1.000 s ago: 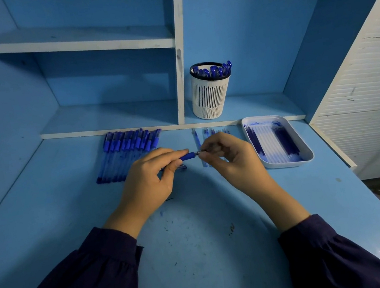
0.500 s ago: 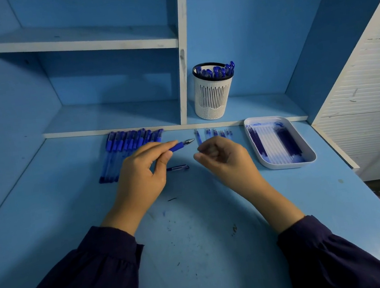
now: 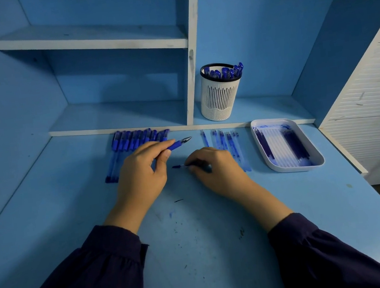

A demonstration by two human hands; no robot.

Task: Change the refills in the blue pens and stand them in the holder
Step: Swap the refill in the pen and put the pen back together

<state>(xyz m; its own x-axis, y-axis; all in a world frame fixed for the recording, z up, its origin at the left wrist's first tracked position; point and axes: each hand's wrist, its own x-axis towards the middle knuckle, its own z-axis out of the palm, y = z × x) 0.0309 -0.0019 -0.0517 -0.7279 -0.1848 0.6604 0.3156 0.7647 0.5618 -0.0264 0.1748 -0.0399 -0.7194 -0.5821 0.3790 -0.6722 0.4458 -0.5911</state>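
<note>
My left hand holds a blue pen above the desk, its metal tip pointing right. My right hand rests on the desk with its fingers closed on a small blue pen part, probably the cap, that lies there. A row of blue pens lies at the back left. Several loose refills lie behind my right hand. The white slotted holder stands on the low shelf with several pens in it.
A white tray with refills sits at the right. A white slatted panel borders the desk's right side. Shelves and a white upright divider stand behind. Ink marks dot the desk's middle.
My hands have parted. The left hand lifted the pen back and up, its tip now exposed. The right hand dropped to the desk and took hold of the small blue part lying there.
</note>
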